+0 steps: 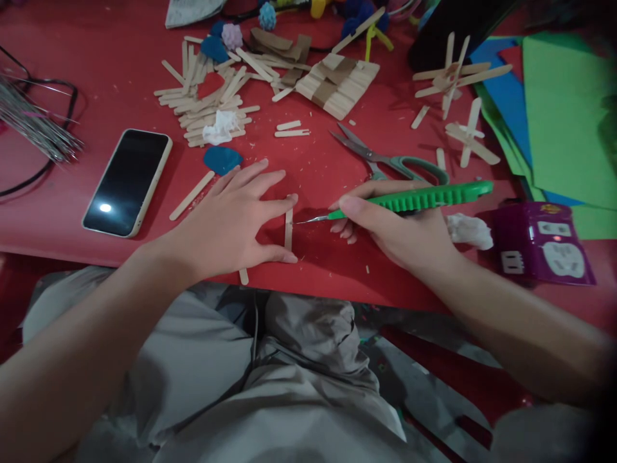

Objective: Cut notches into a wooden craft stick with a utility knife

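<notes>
Far left, a bundle of thin wires [36, 122] on the red table [328, 273]; beside it a phone [128, 180], screen up. Next, a loose stick [193, 195] lies on a slant, well clear of the blade.

Left hand [231, 215]: fingers splayed, not clenched, palm low over the table. Thumb and forefinger press down near the two ends of a small craft stick [288, 231], which lies near the table's front edge, pointing toward the wearer. (Another stick end [243, 276] pokes out below this hand.)

Right of the pinned stick comes the blade [313, 220], its tip at about mid-length; whether it has bitten into the wood, I cannot tell. Right hand [400, 228] grasps the green knife [429, 196] pen-fashion, forward on the handle. Scissors [373, 154] lie just beyond; farther right, a purple device [544, 247].

Step in hand, as I judge it: cutting or scoring the stick crosswise. The next move calls for steady pressure through the blade, the stick held firm, left fingertips kept off the cutting line.
</notes>
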Demonstrator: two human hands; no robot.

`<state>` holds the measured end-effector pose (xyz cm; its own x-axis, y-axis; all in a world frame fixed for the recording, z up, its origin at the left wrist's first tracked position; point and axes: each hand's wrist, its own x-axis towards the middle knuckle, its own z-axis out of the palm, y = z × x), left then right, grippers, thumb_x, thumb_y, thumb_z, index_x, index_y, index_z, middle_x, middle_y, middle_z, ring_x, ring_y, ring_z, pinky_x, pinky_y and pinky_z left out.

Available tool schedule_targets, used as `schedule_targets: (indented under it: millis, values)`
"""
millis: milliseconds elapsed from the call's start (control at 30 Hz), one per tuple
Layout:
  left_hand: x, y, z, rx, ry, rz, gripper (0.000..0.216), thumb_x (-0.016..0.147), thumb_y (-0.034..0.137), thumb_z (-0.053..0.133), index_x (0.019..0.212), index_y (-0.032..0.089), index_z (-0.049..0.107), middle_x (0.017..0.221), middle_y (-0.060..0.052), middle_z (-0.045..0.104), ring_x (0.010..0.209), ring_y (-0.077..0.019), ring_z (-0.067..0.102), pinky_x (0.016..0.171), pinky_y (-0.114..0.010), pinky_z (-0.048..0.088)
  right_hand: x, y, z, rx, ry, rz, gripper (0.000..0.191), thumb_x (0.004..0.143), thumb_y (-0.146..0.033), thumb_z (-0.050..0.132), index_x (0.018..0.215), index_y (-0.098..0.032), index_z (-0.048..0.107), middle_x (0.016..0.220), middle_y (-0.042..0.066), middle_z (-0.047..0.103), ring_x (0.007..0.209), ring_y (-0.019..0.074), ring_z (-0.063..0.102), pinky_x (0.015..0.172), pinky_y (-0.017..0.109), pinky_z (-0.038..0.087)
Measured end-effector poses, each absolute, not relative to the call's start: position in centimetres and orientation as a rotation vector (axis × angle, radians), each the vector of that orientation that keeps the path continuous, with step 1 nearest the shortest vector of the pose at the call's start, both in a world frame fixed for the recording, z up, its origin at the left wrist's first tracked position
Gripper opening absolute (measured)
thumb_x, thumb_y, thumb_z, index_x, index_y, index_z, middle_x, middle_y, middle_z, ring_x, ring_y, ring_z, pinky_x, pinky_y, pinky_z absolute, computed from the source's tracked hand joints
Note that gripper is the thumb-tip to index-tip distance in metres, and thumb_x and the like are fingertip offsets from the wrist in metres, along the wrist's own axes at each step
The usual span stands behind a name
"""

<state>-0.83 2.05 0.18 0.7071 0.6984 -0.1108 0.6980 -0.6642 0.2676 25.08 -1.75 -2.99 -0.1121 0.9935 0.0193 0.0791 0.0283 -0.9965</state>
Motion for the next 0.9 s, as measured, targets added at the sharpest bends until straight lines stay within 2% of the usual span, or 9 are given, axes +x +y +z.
schedule_targets:
  millis: [333, 767, 900]
  values:
    - [-0.4, 1.6, 0.7, 2.614, 1.162, -0.085, 0.087, 0.092, 0.061, 0.093, 0.164, 0.022, 0.066, 0.185, -0.017, 0.045, 0.175, -0.0494, 0.032, 0.142, -0.068, 0.029, 24.9, -1.9, -2.7, -1.228, -1.232, 1.372, 0.045, 0.078, -0.068, 0.100, 0.074, -0.025, 0.086, 0.065, 0.000, 0.078, 0.055, 0.0111, 0.071, 0.055, 0.021, 0.061]
    - [-0.1, 1.5, 0.9, 2.618, 1.192, -0.136, 0.089, 0.092, 0.062, 0.092, 0.165, 0.019, 0.065, 0.186, -0.018, 0.043, 0.175, -0.0492, 0.030, 0.143, -0.067, 0.028, 24.7, -2.0, -2.3, -1.252, -1.253, 1.364, 0.047, 0.075, -0.070, 0.101, 0.072, -0.025, 0.085, 0.064, 0.001, 0.078, 0.054, 0.0109, 0.070, 0.055, 0.021, 0.061]
    - [-0.2, 1.5, 0.8, 2.638, 1.169, -0.132, 0.091, 0.094, 0.065, 0.089, 0.167, 0.018, 0.063, 0.186, -0.018, 0.043, 0.176, -0.0507, 0.029, 0.142, -0.070, 0.028, 24.5, -2.0, -2.0, -1.269, -1.277, 1.334, 0.042, 0.077, -0.061, 0.103, 0.071, -0.025, 0.084, 0.065, 0.001, 0.078, 0.054, 0.0127, 0.070, 0.054, 0.024, 0.062]
